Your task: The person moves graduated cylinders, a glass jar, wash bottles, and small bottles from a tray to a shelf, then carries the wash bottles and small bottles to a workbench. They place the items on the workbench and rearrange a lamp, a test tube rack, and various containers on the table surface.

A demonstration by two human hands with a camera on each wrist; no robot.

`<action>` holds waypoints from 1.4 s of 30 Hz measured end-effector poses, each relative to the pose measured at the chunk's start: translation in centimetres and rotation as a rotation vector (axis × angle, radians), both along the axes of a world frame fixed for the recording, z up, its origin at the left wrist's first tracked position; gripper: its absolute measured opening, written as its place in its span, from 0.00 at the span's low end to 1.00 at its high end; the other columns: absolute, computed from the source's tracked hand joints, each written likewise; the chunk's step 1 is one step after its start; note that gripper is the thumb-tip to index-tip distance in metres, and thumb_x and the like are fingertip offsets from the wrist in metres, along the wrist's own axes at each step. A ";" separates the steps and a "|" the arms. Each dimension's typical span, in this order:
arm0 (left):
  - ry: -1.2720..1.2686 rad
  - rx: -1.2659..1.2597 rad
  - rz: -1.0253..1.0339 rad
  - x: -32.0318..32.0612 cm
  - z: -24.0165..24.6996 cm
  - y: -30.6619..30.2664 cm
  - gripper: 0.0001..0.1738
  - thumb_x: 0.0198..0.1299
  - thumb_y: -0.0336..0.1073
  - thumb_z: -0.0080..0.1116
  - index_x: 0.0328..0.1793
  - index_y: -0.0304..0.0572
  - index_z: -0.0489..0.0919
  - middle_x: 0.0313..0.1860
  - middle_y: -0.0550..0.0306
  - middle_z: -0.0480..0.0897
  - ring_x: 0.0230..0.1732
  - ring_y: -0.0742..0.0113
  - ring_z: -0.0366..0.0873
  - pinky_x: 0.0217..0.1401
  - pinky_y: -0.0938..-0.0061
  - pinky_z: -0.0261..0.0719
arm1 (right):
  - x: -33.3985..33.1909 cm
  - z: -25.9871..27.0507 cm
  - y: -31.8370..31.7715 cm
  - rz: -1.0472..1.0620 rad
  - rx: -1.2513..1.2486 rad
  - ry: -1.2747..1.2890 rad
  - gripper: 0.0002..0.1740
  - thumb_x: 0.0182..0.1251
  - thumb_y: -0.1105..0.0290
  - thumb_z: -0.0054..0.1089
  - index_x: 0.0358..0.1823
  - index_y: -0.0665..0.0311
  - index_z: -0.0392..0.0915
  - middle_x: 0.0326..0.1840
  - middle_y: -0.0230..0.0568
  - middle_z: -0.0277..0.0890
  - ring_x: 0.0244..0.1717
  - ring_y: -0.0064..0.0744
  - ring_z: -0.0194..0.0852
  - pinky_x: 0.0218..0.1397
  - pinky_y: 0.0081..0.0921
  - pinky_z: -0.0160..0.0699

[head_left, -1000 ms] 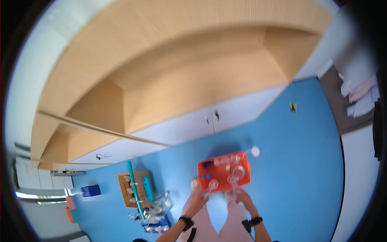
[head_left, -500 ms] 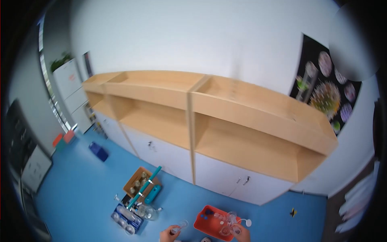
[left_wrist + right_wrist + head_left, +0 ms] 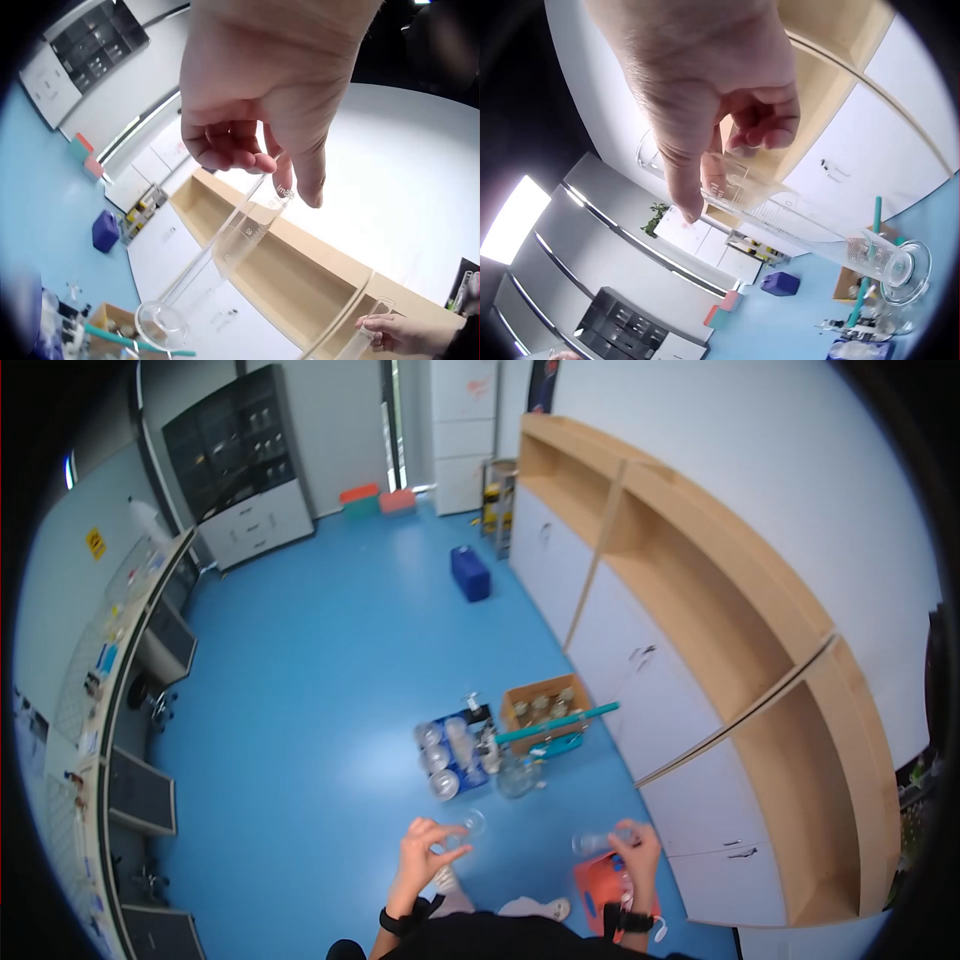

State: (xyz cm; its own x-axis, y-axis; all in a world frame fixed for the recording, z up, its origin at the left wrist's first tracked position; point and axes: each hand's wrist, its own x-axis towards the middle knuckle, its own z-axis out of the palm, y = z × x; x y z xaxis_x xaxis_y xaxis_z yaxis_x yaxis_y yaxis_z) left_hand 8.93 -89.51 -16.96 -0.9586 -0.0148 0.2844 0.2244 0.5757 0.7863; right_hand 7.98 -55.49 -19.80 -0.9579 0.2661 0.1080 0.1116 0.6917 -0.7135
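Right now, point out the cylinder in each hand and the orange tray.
left cylinder (image 3: 241,241), left wrist view, middle of the glass tube.
right cylinder (image 3: 802,221), right wrist view, middle of the glass tube.
tray (image 3: 592,880), head view, bare orange bottom.

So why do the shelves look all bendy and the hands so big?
Head view: a fisheye lens curves the wooden shelves. Left wrist view: the left hand sits close to the camera. Right wrist view: the right hand likewise.
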 end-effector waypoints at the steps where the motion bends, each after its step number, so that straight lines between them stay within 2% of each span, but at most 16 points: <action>1: 0.074 -0.036 0.068 -0.1 0.5 -2.4 0.14 0.34 0.35 0.69 0.32 0.49 0.81 0.16 0.64 0.68 0.22 0.70 0.63 0.25 0.76 0.62 | -1.6 0.2 -1.9 0.062 -0.008 0.040 0.13 0.38 0.71 0.68 0.29 0.61 0.77 0.24 0.30 0.67 0.28 0.21 0.62 0.31 0.20 0.64; 7: -0.037 0.040 0.451 1.1 2.0 -12.3 0.13 0.32 0.31 0.70 0.29 0.45 0.79 0.22 0.62 0.69 0.24 0.71 0.62 0.26 0.78 0.62 | -7.2 1.9 -10.9 0.183 -0.186 0.124 0.12 0.41 0.74 0.66 0.31 0.62 0.76 0.35 0.35 0.69 0.38 0.28 0.66 0.40 0.23 0.65; 9: -0.064 0.026 0.490 0.8 2.0 -14.6 0.12 0.34 0.31 0.69 0.28 0.43 0.78 0.24 0.62 0.68 0.25 0.71 0.62 0.27 0.79 0.62 | -9.1 1.2 -12.4 0.203 -0.493 0.067 0.10 0.47 0.75 0.62 0.32 0.64 0.73 0.39 0.33 0.70 0.40 0.23 0.66 0.42 0.21 0.65; 12: -0.145 0.054 0.562 -1.0 1.2 -17.4 0.11 0.36 0.31 0.67 0.28 0.43 0.77 0.25 0.62 0.68 0.26 0.70 0.62 0.28 0.79 0.62 | -11.9 1.6 -15.8 0.218 -0.662 0.003 0.07 0.52 0.76 0.58 0.32 0.65 0.71 0.37 0.31 0.69 0.39 0.21 0.66 0.43 0.18 0.63; 15: -0.085 0.124 0.546 -4.4 0.2 -19.2 0.09 0.39 0.30 0.65 0.28 0.41 0.76 0.29 0.61 0.67 0.29 0.70 0.64 0.31 0.78 0.63 | -15.0 0.3 -18.6 0.246 -0.643 0.010 0.06 0.55 0.75 0.55 0.34 0.64 0.69 0.34 0.30 0.68 0.38 0.20 0.67 0.42 0.17 0.64; 17: -0.031 0.356 0.467 -7.2 -0.8 -20.4 0.08 0.41 0.30 0.63 0.28 0.40 0.75 0.33 0.60 0.69 0.34 0.69 0.67 0.36 0.78 0.64 | -17.3 -0.6 -20.9 0.213 -0.703 -0.012 0.05 0.56 0.74 0.54 0.33 0.63 0.68 0.32 0.30 0.67 0.36 0.20 0.67 0.42 0.17 0.65; 19: -0.005 0.386 0.396 -10.6 -1.3 -21.4 0.08 0.44 0.29 0.60 0.31 0.39 0.73 0.34 0.60 0.71 0.38 0.68 0.69 0.40 0.78 0.66 | -20.0 -1.8 -23.2 0.183 -0.772 -0.017 0.05 0.57 0.74 0.53 0.33 0.62 0.67 0.30 0.30 0.67 0.34 0.20 0.67 0.41 0.18 0.65; 21: -0.120 0.709 0.239 -14.0 -2.3 -22.6 0.07 0.50 0.30 0.56 0.34 0.39 0.70 0.33 0.57 0.72 0.37 0.68 0.72 0.43 0.76 0.69 | -23.4 -3.6 -25.2 0.179 -0.979 -0.005 0.05 0.59 0.73 0.50 0.31 0.61 0.63 0.27 0.30 0.65 0.29 0.20 0.66 0.38 0.19 0.68; 24: -0.185 0.727 0.129 -20.7 -1.2 -24.8 0.06 0.57 0.30 0.51 0.37 0.38 0.66 0.30 0.58 0.71 0.33 0.70 0.72 0.45 0.73 0.71 | -29.0 -3.1 -29.3 0.189 -1.094 -0.018 0.05 0.60 0.74 0.48 0.31 0.61 0.61 0.24 0.31 0.64 0.25 0.20 0.64 0.35 0.19 0.68; 27: -0.115 0.800 0.029 -27.1 -0.5 -28.0 0.06 0.60 0.32 0.47 0.37 0.38 0.65 0.29 0.58 0.70 0.30 0.71 0.72 0.47 0.69 0.72 | -34.3 -1.2 -33.6 0.182 -1.184 0.122 0.05 0.61 0.74 0.47 0.34 0.62 0.60 0.22 0.33 0.64 0.24 0.21 0.64 0.32 0.19 0.68; 29: -0.109 0.827 0.008 -31.0 0.1 -29.7 0.06 0.61 0.32 0.45 0.37 0.38 0.63 0.29 0.57 0.70 0.29 0.71 0.71 0.46 0.69 0.73 | -37.4 -0.9 -35.1 0.212 -1.122 0.093 0.08 0.60 0.73 0.48 0.37 0.61 0.58 0.21 0.33 0.64 0.24 0.22 0.65 0.31 0.18 0.67; 32: -0.042 0.732 0.082 -36.0 0.6 -32.0 0.05 0.60 0.30 0.44 0.38 0.40 0.62 0.29 0.58 0.68 0.30 0.71 0.69 0.41 0.73 0.71 | -41.5 0.9 -37.9 0.288 -0.943 0.079 0.16 0.54 0.77 0.49 0.42 0.60 0.54 0.23 0.35 0.64 0.27 0.23 0.63 0.36 0.20 0.65; 35: -0.103 0.728 0.123 -40.3 1.9 -32.8 0.06 0.56 0.26 0.44 0.38 0.43 0.61 0.24 0.59 0.67 0.29 0.71 0.67 0.44 0.70 0.69 | -45.0 1.6 -39.6 0.348 -0.974 0.111 0.18 0.51 0.80 0.47 0.42 0.59 0.53 0.27 0.37 0.63 0.30 0.24 0.62 0.38 0.22 0.64; 36: -0.130 0.808 0.086 -41.8 1.3 -33.5 0.11 0.53 0.22 0.45 0.40 0.44 0.61 0.26 0.59 0.67 0.31 0.70 0.67 0.44 0.71 0.68 | -46.2 1.5 -40.0 0.348 -1.012 0.081 0.19 0.50 0.81 0.47 0.41 0.59 0.54 0.30 0.38 0.62 0.34 0.26 0.63 0.40 0.24 0.65; 39: -0.171 0.898 -0.057 -47.3 -0.2 -34.9 0.11 0.54 0.22 0.46 0.41 0.44 0.61 0.29 0.59 0.67 0.32 0.69 0.67 0.43 0.71 0.68 | -49.8 1.0 -41.6 0.249 -1.036 0.045 0.17 0.50 0.81 0.48 0.40 0.59 0.55 0.29 0.37 0.64 0.36 0.28 0.66 0.43 0.27 0.66; 42: -0.230 0.877 -0.213 -52.9 0.2 -36.3 0.09 0.57 0.24 0.44 0.42 0.42 0.61 0.33 0.59 0.66 0.35 0.71 0.67 0.43 0.75 0.66 | -53.1 2.5 -44.0 0.202 -1.012 0.083 0.16 0.54 0.77 0.53 0.41 0.61 0.58 0.35 0.42 0.68 0.37 0.32 0.69 0.45 0.28 0.67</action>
